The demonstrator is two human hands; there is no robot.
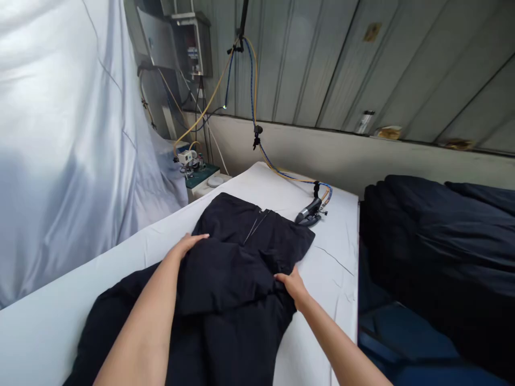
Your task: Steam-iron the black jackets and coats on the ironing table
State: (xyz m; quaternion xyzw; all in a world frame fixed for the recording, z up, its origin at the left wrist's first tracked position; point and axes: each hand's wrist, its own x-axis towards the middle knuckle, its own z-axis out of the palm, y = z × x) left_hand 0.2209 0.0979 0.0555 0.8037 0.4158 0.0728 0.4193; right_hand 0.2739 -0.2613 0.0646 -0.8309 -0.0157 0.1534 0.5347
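A dark, nearly black garment (229,279) lies rumpled over the white table, its near part running out of view at the bottom. Two thin cords or strips (254,228) show near its far edge. My left hand (190,245) is closed on the garment's left side, thumb on top and the other fingers mostly hidden by cloth. On the opposite side, my right hand (293,283) pinches the fabric's edge, thumb over it. Just beyond the garment's far right corner rests a black, iron-like tool (309,212) with a silver band.
The white-covered table (333,300) has creases on its right side. Yellow and blue hoses (277,170) run from the tool up to an overhead support. Dark cloth (438,241) is piled at the right. A pale curtain (72,134) hangs at the left; small equipment (191,161) stands behind.
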